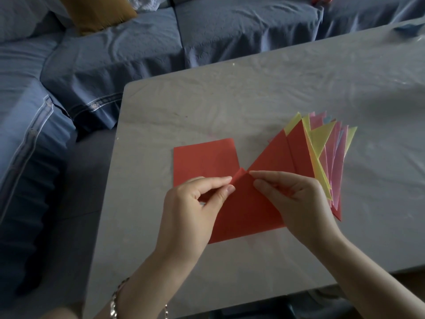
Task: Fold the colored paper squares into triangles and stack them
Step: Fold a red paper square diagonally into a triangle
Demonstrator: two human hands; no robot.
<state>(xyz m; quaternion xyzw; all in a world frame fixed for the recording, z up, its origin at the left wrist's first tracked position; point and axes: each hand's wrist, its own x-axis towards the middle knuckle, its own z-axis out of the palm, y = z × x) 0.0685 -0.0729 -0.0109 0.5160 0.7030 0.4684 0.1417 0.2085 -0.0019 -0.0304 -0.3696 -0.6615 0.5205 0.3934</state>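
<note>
Head view: your left hand and right hand both pinch the red sheet at its 12 o'clock tip, corners apparently unmatched; next, align, crease, add to the triangle stack at 2 o'clock.

Square left on table, fanned triangle stack right, folded sheet in front, sofa behind

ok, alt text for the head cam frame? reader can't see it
The left hand and right hand pinch the top corner of a red paper, half-folded into a triangle, on a grey table. A flat red square lies behind-left; a fanned stack of red, yellow and pink triangles lies right, a blue sofa beyond.
</note>
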